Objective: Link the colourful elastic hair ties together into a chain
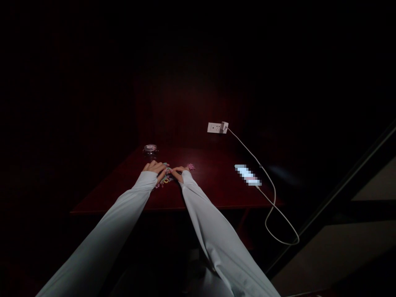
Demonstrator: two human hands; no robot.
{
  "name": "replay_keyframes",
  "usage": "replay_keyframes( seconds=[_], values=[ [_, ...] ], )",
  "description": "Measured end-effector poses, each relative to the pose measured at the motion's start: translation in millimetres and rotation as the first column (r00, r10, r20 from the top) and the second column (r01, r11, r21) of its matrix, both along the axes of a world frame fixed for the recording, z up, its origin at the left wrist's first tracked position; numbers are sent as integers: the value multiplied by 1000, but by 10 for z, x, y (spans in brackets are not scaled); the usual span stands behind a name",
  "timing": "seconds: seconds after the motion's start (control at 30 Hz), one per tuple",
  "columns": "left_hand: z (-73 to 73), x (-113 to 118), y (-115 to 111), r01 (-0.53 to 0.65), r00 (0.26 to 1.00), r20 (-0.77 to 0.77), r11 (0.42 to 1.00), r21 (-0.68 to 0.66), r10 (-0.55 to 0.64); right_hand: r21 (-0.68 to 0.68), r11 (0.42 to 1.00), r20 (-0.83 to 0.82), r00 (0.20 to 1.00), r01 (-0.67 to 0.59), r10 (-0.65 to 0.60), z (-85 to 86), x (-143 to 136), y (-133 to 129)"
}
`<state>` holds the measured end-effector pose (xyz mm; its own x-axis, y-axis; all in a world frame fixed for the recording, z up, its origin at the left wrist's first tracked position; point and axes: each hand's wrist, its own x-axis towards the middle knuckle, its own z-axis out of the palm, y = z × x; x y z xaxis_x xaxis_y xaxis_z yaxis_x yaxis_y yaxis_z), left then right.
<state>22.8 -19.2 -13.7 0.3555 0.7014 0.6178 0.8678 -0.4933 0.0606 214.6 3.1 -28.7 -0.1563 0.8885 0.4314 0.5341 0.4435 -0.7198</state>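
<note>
My left hand (154,166) and my right hand (180,171) are close together over the dark red table, fingers bent and fingertips nearly meeting. Between and under them lies a pile of small coloured loops (166,180) that look like hair ties, in pink, green, white and yellow. Both hands have their fingertips drawn in on loops at the pile's far side; exactly which ones is too small to tell. A separate pink cluster (191,166) sits just beyond my right hand. My fingers cover part of the pile.
A clear jar (150,149) with a lid stands at the table's back left. On the right of the table (210,194) lies a lit phone (248,175). Its white cable (274,194) loops past the table's edge and up to a charger (224,127) in the wall socket (213,128).
</note>
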Motion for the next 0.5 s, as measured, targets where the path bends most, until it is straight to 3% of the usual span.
replay_keyframes(
  seconds=[0.5],
  values=[
    [-2, 0, 11, -37, 999, -21, 999, -19, 37, -36, 999, 9, 1000, 16, -15, -5, -6, 32]
  ],
)
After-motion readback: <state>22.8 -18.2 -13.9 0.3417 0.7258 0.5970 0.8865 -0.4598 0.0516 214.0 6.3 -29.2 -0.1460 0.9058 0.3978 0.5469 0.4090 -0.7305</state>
